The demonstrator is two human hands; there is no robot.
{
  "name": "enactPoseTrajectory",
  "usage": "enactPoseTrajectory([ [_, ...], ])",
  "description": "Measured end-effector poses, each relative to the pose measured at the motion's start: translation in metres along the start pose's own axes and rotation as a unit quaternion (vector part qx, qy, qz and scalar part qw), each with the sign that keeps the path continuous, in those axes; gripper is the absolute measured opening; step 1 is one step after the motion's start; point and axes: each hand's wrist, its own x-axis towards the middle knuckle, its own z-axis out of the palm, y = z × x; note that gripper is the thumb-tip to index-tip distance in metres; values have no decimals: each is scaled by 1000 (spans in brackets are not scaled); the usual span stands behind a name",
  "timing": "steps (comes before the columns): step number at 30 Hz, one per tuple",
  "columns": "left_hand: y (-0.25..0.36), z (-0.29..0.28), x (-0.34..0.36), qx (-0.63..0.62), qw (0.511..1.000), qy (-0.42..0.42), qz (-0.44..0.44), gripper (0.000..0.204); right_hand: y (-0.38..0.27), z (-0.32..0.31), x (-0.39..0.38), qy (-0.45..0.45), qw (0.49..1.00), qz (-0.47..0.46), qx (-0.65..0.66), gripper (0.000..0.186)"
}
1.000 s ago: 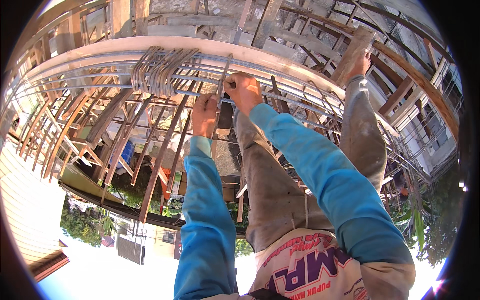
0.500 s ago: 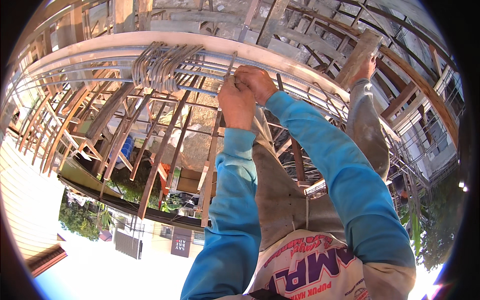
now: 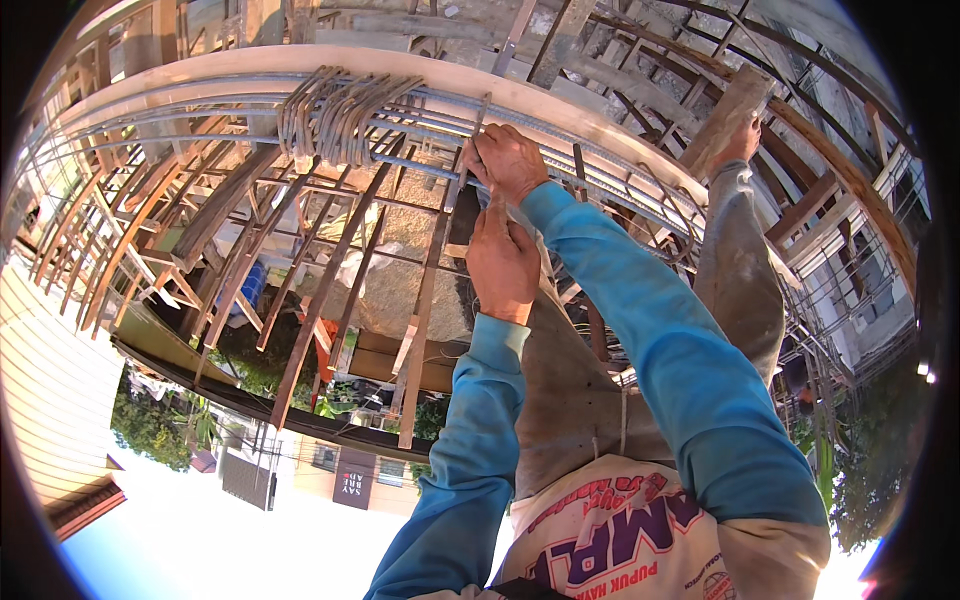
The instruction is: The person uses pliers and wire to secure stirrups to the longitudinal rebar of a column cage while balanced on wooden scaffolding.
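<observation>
Steel reinforcing bars [image 3: 415, 160] run side by side along a long wooden board [image 3: 440, 72]. A single bent steel stirrup [image 3: 482, 110] crosses them. Right against that crossing, my right hand [image 3: 512, 163] has its fingers curled together; what they pinch is too small to make out. Just below it, nearer my body, my left hand [image 3: 503, 262] is closed, its fingertips pointing up towards the right hand. Anything inside its fingers is hidden. Farther left, a bunch of stirrups [image 3: 335, 118] hangs close together around the bars.
Wooden props [image 3: 335, 290] stand below the bars, with gaps between them showing ground far down. My foot [image 3: 740, 140] rests by a wooden plank [image 3: 728, 115] at the right. A wooden beam [image 3: 850, 180] and wire mesh [image 3: 850, 290] lie beyond.
My left hand has drawn down from the bars towards my body, parting from the right hand. The right hand stays at the stirrup crossing. The whole view has shifted slightly.
</observation>
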Motion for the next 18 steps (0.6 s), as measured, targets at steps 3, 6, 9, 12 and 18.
enactPoseTrajectory([
  [3,2,-1,-1,15,1000,24,-13,43,-7,5,0,-41,998,38,-28,11],
  [6,9,-4,6,-6,999,52,-9,36,-14,10,4,58,992,99,-58,8],
  [9,14,-13,10,24,998,43,37,35,-23,-2,-6,27,986,156,-55,14],
  [12,19,-23,12,4,1000,11,6,35,-23,-47,-38,-41,986,159,-1,28],
  [18,9,-27,14,-89,995,-31,-40,33,2,-99,-157,-20,948,316,-39,40],
])
